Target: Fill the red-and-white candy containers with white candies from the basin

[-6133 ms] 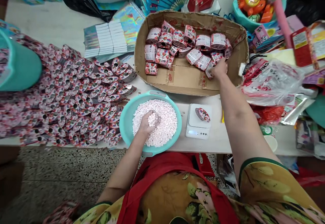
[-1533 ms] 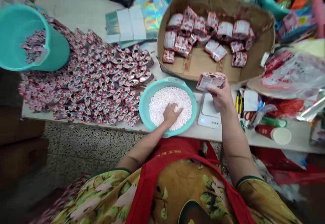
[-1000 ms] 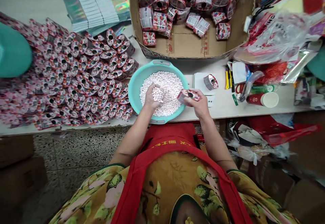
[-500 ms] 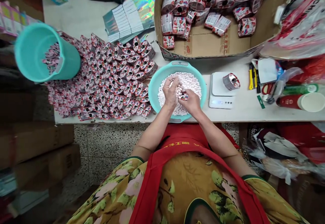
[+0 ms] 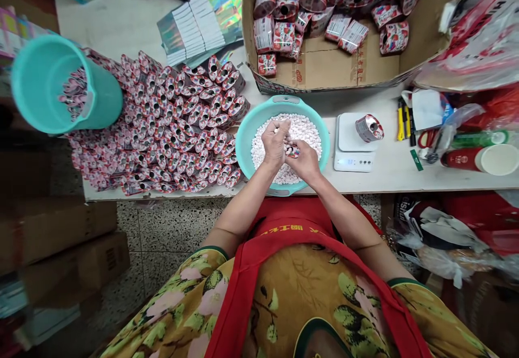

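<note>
A turquoise basin (image 5: 244,140) holds a heap of small pale pink-white pellets (image 5: 305,129), and both hands are over it. My left hand (image 5: 274,144) is curled around some of the pellets, a few showing between its fingers. Close beside it, my right hand (image 5: 305,161) grips a small printed wrapper pouch (image 5: 292,153), its opening turned toward the left hand and mostly hidden by fingers. To the right, a filled printed pouch (image 5: 369,128) rests on a white digital scale (image 5: 353,161) with a lit display.
Many printed pouches (image 5: 178,125) stand packed together on the left, beside a turquoise bucket (image 5: 52,120) with more inside. Behind the basin, a cardboard box (image 5: 328,68) holds several filled pouches. A yellow cutter (image 5: 401,123) and a red paper cup (image 5: 462,159) lie at right.
My left hand has closed more around its pellets, and fewer show between the hands. The pouch stays in my right hand. The view has shifted slightly.
</note>
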{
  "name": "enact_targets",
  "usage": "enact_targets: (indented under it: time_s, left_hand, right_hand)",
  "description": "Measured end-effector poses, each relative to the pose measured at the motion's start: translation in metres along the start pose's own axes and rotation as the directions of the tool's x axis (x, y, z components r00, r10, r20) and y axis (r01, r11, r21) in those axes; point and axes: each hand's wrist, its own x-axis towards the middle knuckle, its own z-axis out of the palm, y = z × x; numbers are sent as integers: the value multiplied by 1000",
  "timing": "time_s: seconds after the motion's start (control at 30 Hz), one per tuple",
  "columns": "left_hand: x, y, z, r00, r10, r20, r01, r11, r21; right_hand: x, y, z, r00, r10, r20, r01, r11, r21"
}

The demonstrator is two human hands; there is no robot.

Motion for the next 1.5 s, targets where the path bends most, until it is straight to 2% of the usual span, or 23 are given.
enact_targets:
  time_s: [0.1, 0.27, 0.43, 0.53, 0.67, 0.77, 0.83, 0.9, 1.0, 1.07, 1.13, 1.23, 1.33, 1.37, 1.43, 1.5]
  left_hand:
    - [0, 1, 1, 998, -39, 44, 39, 999, -2]
    - [0, 3, 1, 999, -30, 18, 30, 999, 28]
    - [-1, 4, 3, 996, -44, 83, 44, 999, -4]
    - [-2, 9, 7, 994, -67, 83, 71, 997, -41]
    - [-1, 27, 9, 983, -165, 84, 173, 979, -106]
    - [10, 42, -2, 971, -217, 102, 232, 957, -172]
    - [21, 41, -15, 968, -242, 66, 250, 951, -183]
    - [32, 29, -29, 946, -325, 1, 323, 938, -129]
    - [40, -1, -46, 857, -513, -57, 514, 857, 13]
    - [38, -16, -51, 804, -594, -1, 591, 800, 101]
    - [32, -18, -47, 772, -625, 114, 606, 778, 165]
    - [22, -7, -20, 738, -611, 286, 551, 790, 268]
    - [14, -2, 38, 705, -553, 444, 379, 823, 424]
    - [12, -5, 61, 700, -519, 490, 280, 831, 481]
    - [10, -18, 109, 695, -429, 577, 2, 804, 595]
    - [11, -36, 153, 666, -354, 657, -318, 661, 679]
  right_hand:
    - [1, 1, -1, 999, 4, -44, -4, 1000, 2]
    - [2, 2, 0, 1000, 0, -11, 0, 1000, 6]
    - [4, 3, -2, 999, -1, -51, 4, 999, 45]
    - [4, 3, -1, 997, -39, -70, 47, 993, 110]
    - [4, 5, 0, 996, -35, -82, 54, 970, 239]
    - [2, 12, -5, 999, -15, -36, 28, 916, 400]
    - [0, 18, -9, 1000, -1, -5, 3, 865, 502]
    - [-4, 22, -12, 1000, 3, 10, -8, 831, 557]
    - [-14, 24, -19, 998, -43, 43, 13, 838, 546]
    - [-24, 24, -27, 995, -74, 62, 31, 850, 526]
    - [-37, 27, -41, 997, -63, 45, 30, 849, 527]
    - [-56, 41, -73, 998, 51, -30, -26, 827, 561]
    - [-71, 68, -109, 965, 221, -142, -97, 803, 589]
    - [-75, 78, -121, 945, 269, -188, -110, 800, 590]
    - [-81, 99, -142, 893, 344, -291, -119, 803, 583]
    - [-86, 117, -159, 838, 390, -381, -116, 810, 575]
